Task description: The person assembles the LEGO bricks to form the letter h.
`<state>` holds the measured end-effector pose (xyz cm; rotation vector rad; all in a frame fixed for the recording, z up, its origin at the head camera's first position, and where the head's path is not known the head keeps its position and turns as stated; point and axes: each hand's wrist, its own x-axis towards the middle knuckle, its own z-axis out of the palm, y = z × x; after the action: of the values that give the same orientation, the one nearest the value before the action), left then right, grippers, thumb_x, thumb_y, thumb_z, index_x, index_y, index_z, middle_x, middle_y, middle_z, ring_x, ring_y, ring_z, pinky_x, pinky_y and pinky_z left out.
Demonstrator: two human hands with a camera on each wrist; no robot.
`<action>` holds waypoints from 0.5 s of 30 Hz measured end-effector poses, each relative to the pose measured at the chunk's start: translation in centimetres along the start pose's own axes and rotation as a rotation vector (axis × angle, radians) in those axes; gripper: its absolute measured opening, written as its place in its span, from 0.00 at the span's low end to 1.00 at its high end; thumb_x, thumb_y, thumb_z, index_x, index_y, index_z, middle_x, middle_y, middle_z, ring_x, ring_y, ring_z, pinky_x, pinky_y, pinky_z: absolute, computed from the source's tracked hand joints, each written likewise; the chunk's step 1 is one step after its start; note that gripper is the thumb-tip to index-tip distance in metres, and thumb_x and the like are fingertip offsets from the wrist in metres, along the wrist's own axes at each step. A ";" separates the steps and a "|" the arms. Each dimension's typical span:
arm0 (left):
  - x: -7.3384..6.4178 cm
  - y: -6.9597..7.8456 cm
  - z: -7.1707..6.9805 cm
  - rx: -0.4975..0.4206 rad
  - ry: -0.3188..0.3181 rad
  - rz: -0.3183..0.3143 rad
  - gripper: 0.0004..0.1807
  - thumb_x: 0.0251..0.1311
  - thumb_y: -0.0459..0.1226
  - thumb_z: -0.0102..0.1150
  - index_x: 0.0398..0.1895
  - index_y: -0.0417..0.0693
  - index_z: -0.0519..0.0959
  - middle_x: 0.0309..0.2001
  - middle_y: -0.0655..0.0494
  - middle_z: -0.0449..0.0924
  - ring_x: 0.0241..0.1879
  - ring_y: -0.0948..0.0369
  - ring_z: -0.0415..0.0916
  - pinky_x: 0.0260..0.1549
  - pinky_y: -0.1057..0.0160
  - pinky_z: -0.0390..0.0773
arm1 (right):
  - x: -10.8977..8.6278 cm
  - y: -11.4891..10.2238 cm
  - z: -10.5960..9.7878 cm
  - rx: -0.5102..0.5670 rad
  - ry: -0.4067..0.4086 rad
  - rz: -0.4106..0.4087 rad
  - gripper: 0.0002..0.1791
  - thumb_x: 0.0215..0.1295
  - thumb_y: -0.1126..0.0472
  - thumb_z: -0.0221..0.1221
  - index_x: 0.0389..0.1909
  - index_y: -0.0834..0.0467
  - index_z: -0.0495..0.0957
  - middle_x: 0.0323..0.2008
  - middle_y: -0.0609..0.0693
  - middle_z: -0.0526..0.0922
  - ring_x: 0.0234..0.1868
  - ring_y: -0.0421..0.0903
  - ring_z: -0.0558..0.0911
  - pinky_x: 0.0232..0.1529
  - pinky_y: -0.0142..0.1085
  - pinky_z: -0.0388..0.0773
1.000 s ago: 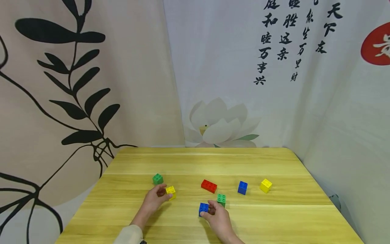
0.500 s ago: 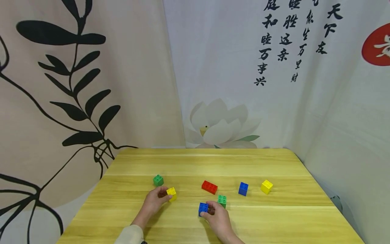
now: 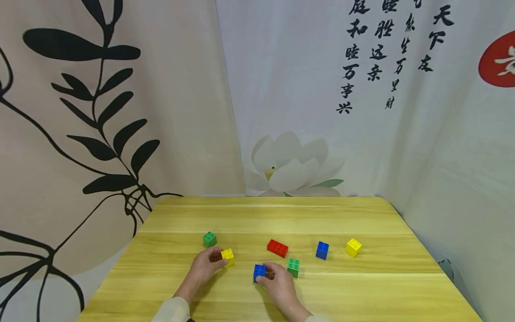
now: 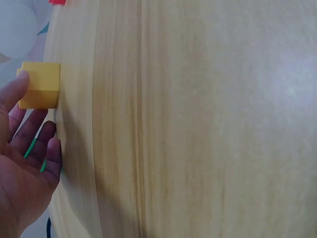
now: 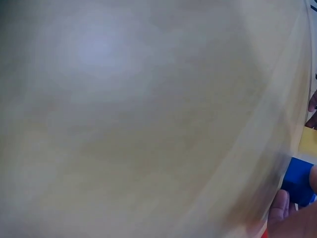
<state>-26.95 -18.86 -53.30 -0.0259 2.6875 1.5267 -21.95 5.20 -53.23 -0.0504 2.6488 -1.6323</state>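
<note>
In the head view my left hand [image 3: 204,267] pinches a yellow toy brick [image 3: 227,257] between thumb and fingers. The left wrist view shows the thumb on one side of that yellow brick [image 4: 42,85], the lower fingers loosely bent beneath. My right hand [image 3: 279,284] pinches a blue toy brick [image 3: 259,273], studs upward, to the right of the yellow one. In the right wrist view the blue brick [image 5: 298,181] sits between thumb and fingers at the right edge. A green brick [image 3: 293,267] stands just beyond the right hand, and another green brick [image 3: 209,239] beyond the left.
A longer red brick [image 3: 277,248] lies mid-table, behind the hands. Farther right are a second blue brick [image 3: 322,250] and a second yellow brick [image 3: 353,247]. The wooden table [image 3: 386,295] ends at a printed curtain [image 3: 193,112] behind it.
My right hand has moved left with the blue brick, closer to the yellow one, uncovering more of the nearby green brick. The left hand keeps its hold, nearly still.
</note>
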 end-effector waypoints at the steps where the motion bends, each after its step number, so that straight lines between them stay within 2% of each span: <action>1: 0.0 0.0 0.0 0.003 0.000 0.005 0.22 0.58 0.38 0.68 0.54 0.39 0.77 0.48 0.48 0.81 0.47 0.56 0.78 0.47 0.57 0.82 | 0.1 0.0 0.1 -0.002 0.005 -0.007 0.25 0.55 0.61 0.70 0.55 0.64 0.79 0.45 0.55 0.85 0.41 0.45 0.81 0.38 0.36 0.81; 7: 0.1 0.2 -0.1 0.013 0.003 0.025 0.21 0.57 0.37 0.68 0.52 0.39 0.78 0.47 0.48 0.82 0.46 0.57 0.78 0.47 0.56 0.81 | 1.0 -0.1 0.8 0.020 0.023 -0.033 0.27 0.55 0.62 0.70 0.55 0.67 0.78 0.47 0.58 0.86 0.41 0.46 0.82 0.38 0.35 0.82; 15: 0.4 0.8 0.1 0.022 0.012 0.043 0.20 0.56 0.39 0.70 0.50 0.41 0.79 0.46 0.50 0.83 0.47 0.57 0.79 0.49 0.54 0.80 | 1.5 -0.3 1.1 0.039 0.013 -0.020 0.28 0.56 0.63 0.69 0.57 0.67 0.76 0.49 0.59 0.85 0.43 0.47 0.83 0.42 0.39 0.83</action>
<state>-27.39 -18.34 -52.69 0.0239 2.7310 1.5125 -23.43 4.05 -53.48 -0.0660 2.6333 -1.6948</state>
